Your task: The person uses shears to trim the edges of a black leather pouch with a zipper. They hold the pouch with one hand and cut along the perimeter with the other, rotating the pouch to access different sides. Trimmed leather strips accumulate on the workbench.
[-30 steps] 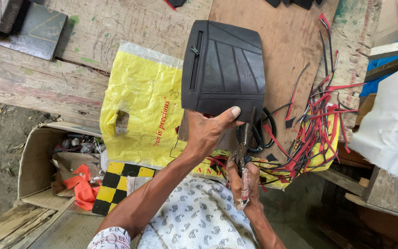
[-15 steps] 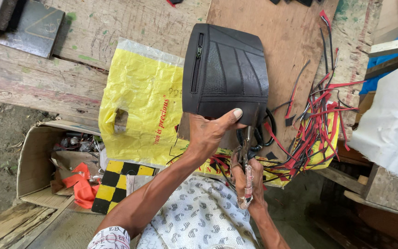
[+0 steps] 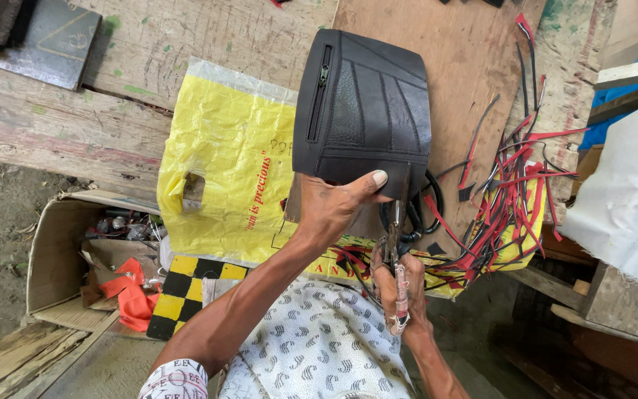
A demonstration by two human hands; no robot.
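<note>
**Gripping the black panel at the tabletop's near edge**

Pinching down now, the left hand [image 3: 334, 207] is clamping the near edge of a black leather panel [image 3: 363, 111], thumb pressed flat on top, fingers tucked under. That stitched panel, with a zipper running along its left side, is lying on a brown board [image 3: 467, 52] toward the near edge of the tabletop [image 3: 75, 140], overlapping a yellow plastic bag [image 3: 223, 162] on its left. Just right of the thumb, the right hand [image 3: 400, 288] is wrapping tightly around a slim metal tool [image 3: 395, 258], its tip touching the panel's near edge. Red and black strip offcuts [image 3: 511, 192] are piling up on the right side of the tabletop. Below the near left edge, a cardboard box [image 3: 53, 244] is sitting on the ground, holding scraps.
</note>
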